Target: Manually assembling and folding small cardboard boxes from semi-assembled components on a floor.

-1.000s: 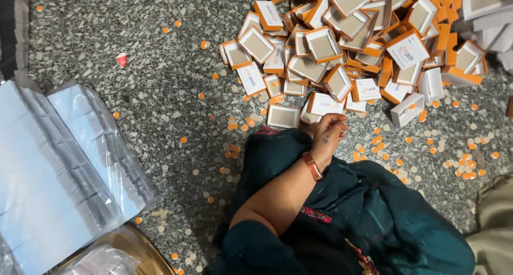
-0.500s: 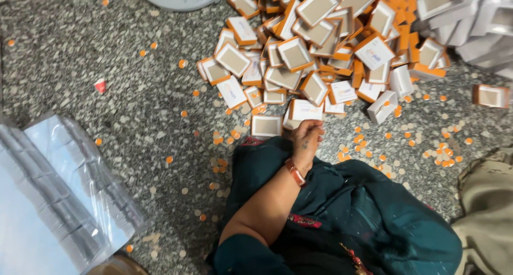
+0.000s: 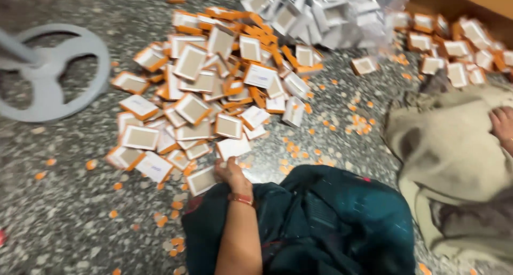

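Seated on the speckled stone floor (image 3: pixel 64 200). One hand (image 3: pixel 231 174) in view, most likely the left, wrist wearing a red bangle (image 3: pixel 240 199); it rests at the near edge of a pile of small boxes (image 3: pixel 214 88), touching a flat box (image 3: pixel 202 180) lying face up just beside the knee. Fingers curled, but motion blur hides whether they actually pinch it; cannot tell. The other hand is out of frame. The box is shallow and square-ish, with a pale panel and orange rim. Judged light, thin card, easily crushed; best taken by opposite edges, not the face. Orange paper bits (image 3: pixel 299 147) scattered around. Grey round stand base (image 3: pixel 80 101) to the far left. Someone else's foot (image 3: pixel 503 124) on beige cloth (image 3: pixel 449 147) at right.
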